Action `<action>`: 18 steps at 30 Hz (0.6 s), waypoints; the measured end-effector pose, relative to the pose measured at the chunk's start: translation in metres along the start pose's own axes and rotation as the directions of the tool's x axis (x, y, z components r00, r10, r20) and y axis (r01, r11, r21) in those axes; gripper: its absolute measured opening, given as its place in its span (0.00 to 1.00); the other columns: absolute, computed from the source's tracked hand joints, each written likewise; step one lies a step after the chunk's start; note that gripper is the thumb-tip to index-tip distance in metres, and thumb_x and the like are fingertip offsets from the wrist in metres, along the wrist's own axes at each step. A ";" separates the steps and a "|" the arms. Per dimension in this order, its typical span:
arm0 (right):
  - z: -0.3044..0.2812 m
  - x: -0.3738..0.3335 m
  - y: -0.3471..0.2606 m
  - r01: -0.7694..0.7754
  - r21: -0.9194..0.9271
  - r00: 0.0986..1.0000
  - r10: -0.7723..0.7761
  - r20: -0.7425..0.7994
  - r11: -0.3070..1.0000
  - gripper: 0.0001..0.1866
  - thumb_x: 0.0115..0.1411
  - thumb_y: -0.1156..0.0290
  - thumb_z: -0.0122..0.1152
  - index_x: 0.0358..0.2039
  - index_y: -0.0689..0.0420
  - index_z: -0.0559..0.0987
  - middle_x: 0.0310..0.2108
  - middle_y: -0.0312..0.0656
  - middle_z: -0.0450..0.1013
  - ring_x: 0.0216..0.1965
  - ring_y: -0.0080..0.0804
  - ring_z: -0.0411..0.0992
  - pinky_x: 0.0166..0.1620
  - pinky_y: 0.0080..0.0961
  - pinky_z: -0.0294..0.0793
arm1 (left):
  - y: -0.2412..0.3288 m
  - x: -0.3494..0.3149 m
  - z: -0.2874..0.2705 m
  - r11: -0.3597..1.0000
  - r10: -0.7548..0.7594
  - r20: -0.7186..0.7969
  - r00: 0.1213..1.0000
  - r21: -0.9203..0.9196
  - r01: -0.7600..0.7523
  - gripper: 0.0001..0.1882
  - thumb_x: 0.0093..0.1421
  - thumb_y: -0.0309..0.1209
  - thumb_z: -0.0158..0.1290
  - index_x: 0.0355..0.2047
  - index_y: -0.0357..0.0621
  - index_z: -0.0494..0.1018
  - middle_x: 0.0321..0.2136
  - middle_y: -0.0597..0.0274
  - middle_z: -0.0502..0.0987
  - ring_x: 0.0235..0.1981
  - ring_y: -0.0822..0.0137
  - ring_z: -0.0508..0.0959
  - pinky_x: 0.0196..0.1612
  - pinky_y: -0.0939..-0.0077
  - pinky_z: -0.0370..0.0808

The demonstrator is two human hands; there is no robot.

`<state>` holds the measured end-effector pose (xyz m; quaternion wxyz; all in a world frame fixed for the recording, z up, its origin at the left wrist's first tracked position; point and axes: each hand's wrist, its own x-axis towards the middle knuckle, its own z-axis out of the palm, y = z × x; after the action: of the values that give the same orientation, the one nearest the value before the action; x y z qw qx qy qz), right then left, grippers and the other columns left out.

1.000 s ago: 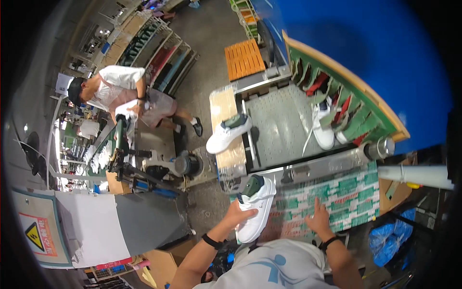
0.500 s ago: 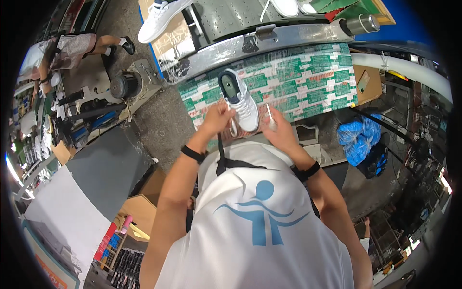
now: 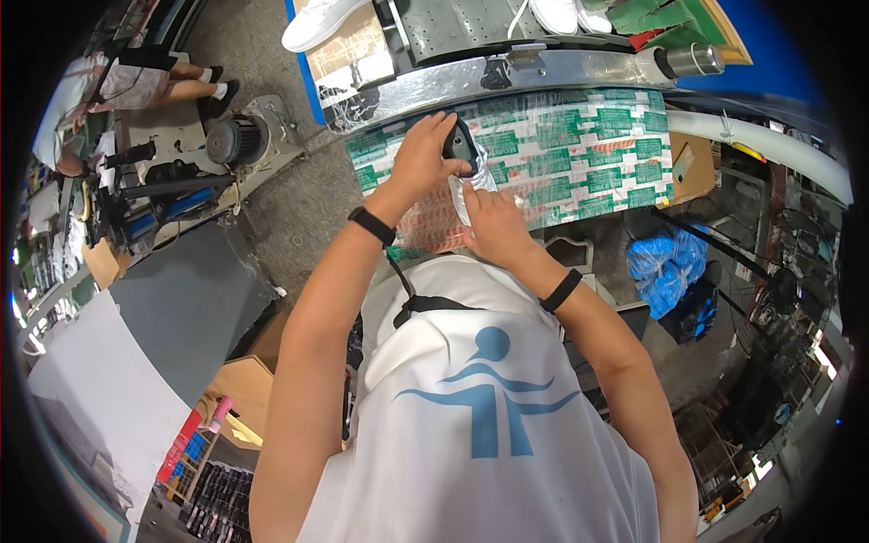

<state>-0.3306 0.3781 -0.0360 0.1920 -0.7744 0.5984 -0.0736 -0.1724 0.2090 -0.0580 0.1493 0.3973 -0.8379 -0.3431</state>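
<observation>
A white lace-up sneaker point(image 3: 483, 172) with a dark lining rests on a work surface covered in green-and-white printed wrap point(image 3: 579, 154). Its opening faces up, with the heel away from me. My left hand point(image 3: 420, 161) is closed on the left side of the collar, thumb at the opening. Over the laces and front part lies my right hand point(image 3: 500, 223), fingers curled onto the shoe. Between them the hands cover most of the toe and left side. The lace ends are hidden.
Beyond a metal rail point(image 3: 579, 74) runs a dark conveyor belt point(image 3: 471, 32) carrying more white shoes point(image 3: 554, 13). At left stand a motor point(image 3: 237, 141) and a grey panel point(image 3: 195, 312). Blue plastic bags point(image 3: 668, 262) hang at right. Another person point(image 3: 136, 83) is at the far left.
My left hand has left the lace and moved up onto the collar. My right hand, which held a thin white piece, has come left onto the shoe's front. The shoe has shifted slightly away.
</observation>
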 end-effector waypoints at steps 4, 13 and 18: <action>0.002 0.006 -0.015 -0.080 0.282 0.994 0.098 -0.047 0.956 0.42 0.52 0.61 0.74 0.63 0.71 0.72 0.42 0.53 0.79 0.45 0.50 0.80 0.50 0.45 0.77 | 0.000 -0.002 0.002 0.991 -0.130 0.084 0.988 0.025 0.128 0.49 0.50 0.42 0.78 0.72 0.43 0.71 0.72 0.42 0.70 0.65 0.35 0.76 0.68 0.46 0.74; -0.020 -0.033 -0.027 -0.284 0.766 0.932 -0.020 0.361 0.577 0.36 0.52 0.61 0.74 0.63 0.56 0.78 0.46 0.46 0.82 0.50 0.51 0.81 0.57 0.43 0.79 | -0.008 -0.004 0.006 0.988 -0.124 0.089 0.988 0.102 0.115 0.49 0.52 0.43 0.77 0.73 0.47 0.70 0.72 0.43 0.70 0.63 0.40 0.79 0.73 0.40 0.65; -0.023 -0.021 0.015 -0.370 0.633 0.918 0.374 0.136 0.680 0.40 0.53 0.63 0.73 0.65 0.66 0.73 0.49 0.56 0.80 0.53 0.60 0.79 0.60 0.47 0.77 | 0.000 0.000 0.004 0.991 -0.125 0.129 0.984 0.071 0.117 0.55 0.51 0.45 0.78 0.75 0.40 0.66 0.73 0.36 0.67 0.63 0.36 0.78 0.67 0.50 0.74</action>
<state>-0.3580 0.3902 -0.0189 0.4565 -0.5217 0.6807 -0.2368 -0.1743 0.2106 -0.0610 0.0593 0.4284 -0.8307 -0.3505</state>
